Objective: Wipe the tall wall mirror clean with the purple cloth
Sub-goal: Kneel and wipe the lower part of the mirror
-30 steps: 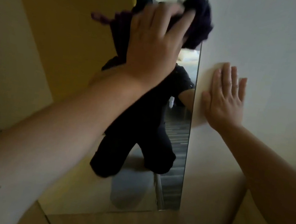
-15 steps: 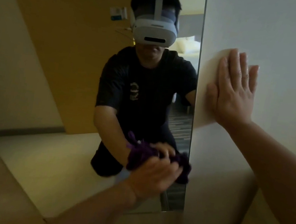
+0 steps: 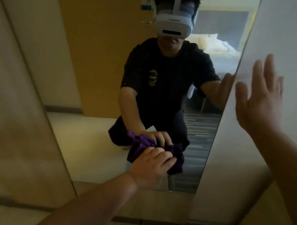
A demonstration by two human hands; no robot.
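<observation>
Low on the mirror (image 3: 89, 151), around six o'clock, the left hand (image 3: 151, 166) clenches the bunched purple cloth (image 3: 140, 146) against the glass — pressure for scrubbing. At three o'clock the right hand (image 3: 258, 100) spreads open-palmed on the wall (image 3: 296, 33) — likely bracing the crouch.

Purple cloth (image 3: 140, 147) showing deep violet, darker in its folds. Mirror (image 3: 90, 142) reflecting a black T-shirt (image 3: 164, 84) carrying a small pale chest print, too blurred to read. Headset (image 3: 172, 24) showing white-grey with a black slot. Reflected carpet (image 3: 198, 130) showing grey and dark stripes. Reflected door panel (image 3: 99, 49) glowing ochre yellow. Wall (image 3: 296, 28) beside the mirror looking off-white, possibly tinted by dim light. Reflected bedding (image 3: 219, 44) appearing cream.
</observation>
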